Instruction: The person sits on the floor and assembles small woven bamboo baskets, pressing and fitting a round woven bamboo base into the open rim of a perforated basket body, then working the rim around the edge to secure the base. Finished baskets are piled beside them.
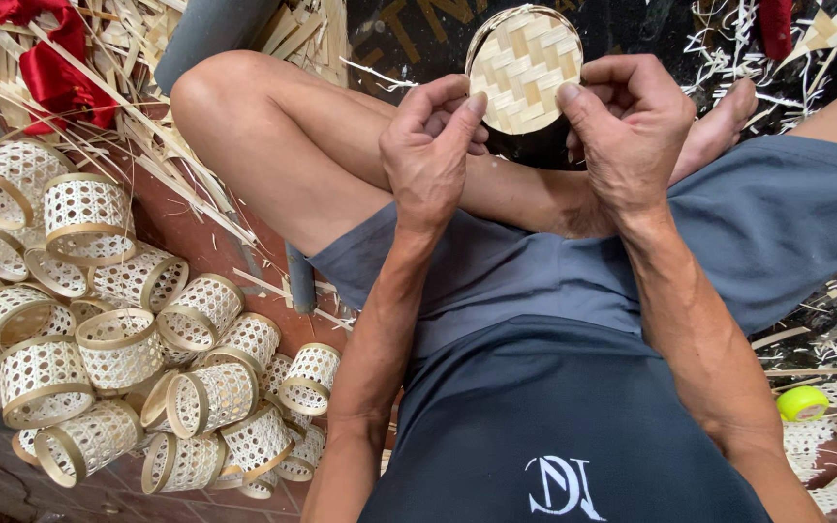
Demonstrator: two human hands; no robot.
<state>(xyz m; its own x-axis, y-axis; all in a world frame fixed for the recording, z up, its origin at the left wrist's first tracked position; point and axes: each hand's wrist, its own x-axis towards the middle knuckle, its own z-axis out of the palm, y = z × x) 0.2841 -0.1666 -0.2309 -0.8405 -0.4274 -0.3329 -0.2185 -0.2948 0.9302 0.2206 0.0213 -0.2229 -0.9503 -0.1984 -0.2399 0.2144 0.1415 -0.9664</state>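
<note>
Head view puts my fingers point(470, 105) right at the middle of things: both thumbs press on the flat woven face of a small round bamboo lid point(523, 68), one at its lower left edge and one at its lower right, while the other fingers curl behind where I cannot see them. So my left hand point(428, 155) and my right hand point(632, 126) are both clamped on the lid, holding it up above my crossed legs with the plaited face turned toward me. The rim band runs round the top and looks seated there; the lower stretch is hidden by my thumbs. I judge that I am pressing the woven disc into its rim, or checking the fit, and that the work is near its end for this piece. Any next move would call for even pressure from both thumbs and a slow turn of the lid, since a hard push at one spot could buckle the weave. Below the hands lie my grey shorts point(496, 271) and dark shirt point(554, 426). Farther out on my left, a heap of open-weave bamboo rings point(118, 358) sits on the tiled floor point(215, 242), with loose bamboo strips point(147, 126) and a red cloth point(50, 68) beyond. Well apart on my right lies a yellow-green tape roll point(803, 402).
</note>
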